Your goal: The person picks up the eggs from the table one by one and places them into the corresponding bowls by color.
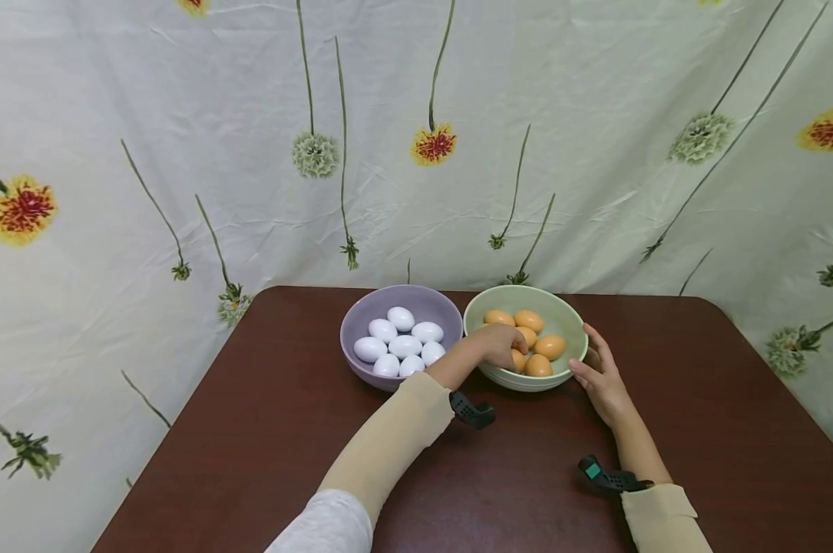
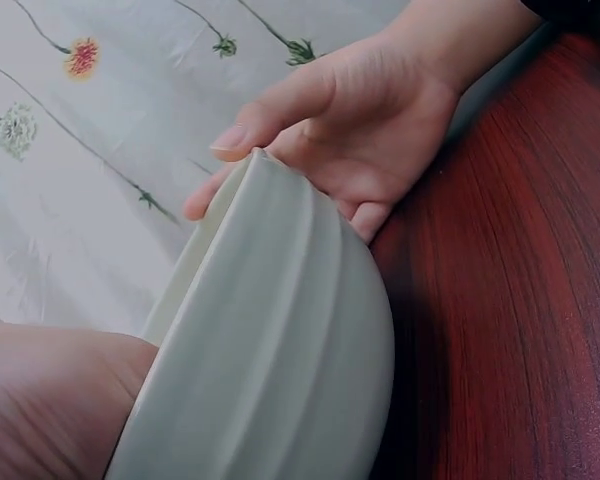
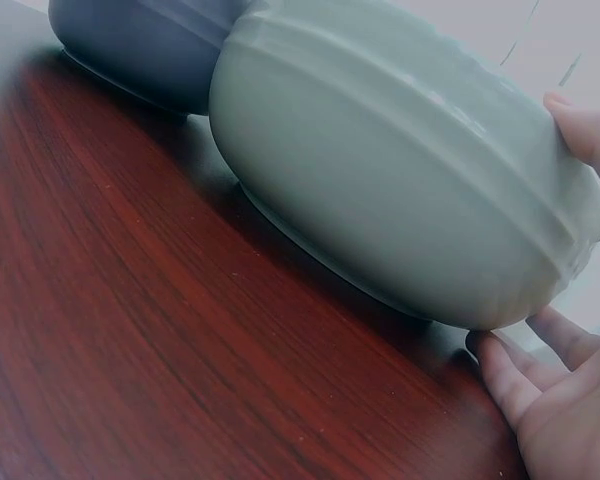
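Observation:
A pale green bowl (image 1: 573,319) holds several orange-brown eggs (image 1: 550,347). My left hand (image 1: 495,343) reaches over its near left rim, fingertips down among these eggs; whether they pinch one is hidden. In the left wrist view the bowl's wall (image 2: 290,340) covers those fingers. My right hand (image 1: 603,384) holds the green bowl at its right side, thumb at the near side and fingers spread along the outer wall. The right wrist view has some of this hand's fingers (image 3: 510,385) low by the bowl's base. Left of it, a purple bowl (image 1: 350,338) contains several white eggs (image 1: 405,346).
Both bowls stand side by side close to the far edge of a dark red-brown wooden table (image 1: 299,415). A pale cloth (image 1: 250,100) printed with flowers hangs behind. Dark bands (image 1: 473,411) are on both wrists.

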`<move>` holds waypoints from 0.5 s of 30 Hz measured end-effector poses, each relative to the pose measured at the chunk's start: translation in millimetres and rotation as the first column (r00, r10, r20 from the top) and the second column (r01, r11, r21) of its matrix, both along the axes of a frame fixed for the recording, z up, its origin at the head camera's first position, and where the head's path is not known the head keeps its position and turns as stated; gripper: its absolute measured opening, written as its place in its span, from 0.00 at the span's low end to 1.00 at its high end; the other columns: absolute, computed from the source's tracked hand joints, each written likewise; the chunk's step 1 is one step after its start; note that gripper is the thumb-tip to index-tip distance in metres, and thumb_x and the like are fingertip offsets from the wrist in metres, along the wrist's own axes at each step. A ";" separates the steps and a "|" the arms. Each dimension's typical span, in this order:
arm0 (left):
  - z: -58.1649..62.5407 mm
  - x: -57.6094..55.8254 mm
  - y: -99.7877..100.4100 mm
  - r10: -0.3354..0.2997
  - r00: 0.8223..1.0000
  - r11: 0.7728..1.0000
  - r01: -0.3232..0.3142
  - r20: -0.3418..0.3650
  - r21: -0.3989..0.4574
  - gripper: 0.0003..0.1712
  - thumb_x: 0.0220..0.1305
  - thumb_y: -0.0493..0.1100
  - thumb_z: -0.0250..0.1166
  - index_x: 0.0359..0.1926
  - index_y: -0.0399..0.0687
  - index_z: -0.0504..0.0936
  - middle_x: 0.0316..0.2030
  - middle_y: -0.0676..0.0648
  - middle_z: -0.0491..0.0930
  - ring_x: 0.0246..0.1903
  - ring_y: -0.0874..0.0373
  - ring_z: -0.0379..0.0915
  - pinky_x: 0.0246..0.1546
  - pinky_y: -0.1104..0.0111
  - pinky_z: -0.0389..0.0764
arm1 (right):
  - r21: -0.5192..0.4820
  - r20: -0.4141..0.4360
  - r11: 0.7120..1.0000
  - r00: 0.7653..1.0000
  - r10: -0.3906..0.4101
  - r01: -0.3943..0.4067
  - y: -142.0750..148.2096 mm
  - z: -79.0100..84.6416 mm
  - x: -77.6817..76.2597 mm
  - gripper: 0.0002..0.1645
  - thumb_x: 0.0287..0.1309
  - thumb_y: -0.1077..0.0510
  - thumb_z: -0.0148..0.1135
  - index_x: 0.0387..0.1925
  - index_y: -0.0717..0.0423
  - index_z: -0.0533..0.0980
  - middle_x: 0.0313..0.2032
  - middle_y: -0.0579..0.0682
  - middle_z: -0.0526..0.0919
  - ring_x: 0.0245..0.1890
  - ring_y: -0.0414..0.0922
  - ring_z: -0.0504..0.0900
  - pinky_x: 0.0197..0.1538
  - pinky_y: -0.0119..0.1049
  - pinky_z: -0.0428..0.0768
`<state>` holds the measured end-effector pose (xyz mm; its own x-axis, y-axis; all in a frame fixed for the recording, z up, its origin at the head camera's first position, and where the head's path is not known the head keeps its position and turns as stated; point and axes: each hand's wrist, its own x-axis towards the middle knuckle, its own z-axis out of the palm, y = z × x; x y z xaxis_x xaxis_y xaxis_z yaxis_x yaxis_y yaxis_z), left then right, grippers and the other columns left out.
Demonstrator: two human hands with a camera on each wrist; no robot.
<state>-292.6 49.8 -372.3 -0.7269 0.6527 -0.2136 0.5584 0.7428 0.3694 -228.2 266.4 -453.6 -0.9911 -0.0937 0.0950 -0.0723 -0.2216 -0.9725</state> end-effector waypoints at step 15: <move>-10.3 -0.2 -13.9 0.064 0.995 0.913 -0.090 0.079 0.397 0.21 0.57 0.34 0.68 0.53 0.40 0.80 0.49 0.45 0.82 0.51 0.56 0.77 0.51 0.76 0.72 | 0.024 0.016 1.000 1.000 -0.001 0.000 -3.2 2.7 -4.2 0.45 0.66 0.65 0.57 0.76 0.47 0.46 0.70 0.66 0.45 0.60 0.44 0.62 0.52 0.24 0.71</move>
<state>-292.8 35.9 -382.6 -0.7719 0.6358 0.0067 0.4715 0.5653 0.6769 -232.4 263.1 -450.9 -0.9925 -0.0955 0.0768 -0.0566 -0.1983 -0.9785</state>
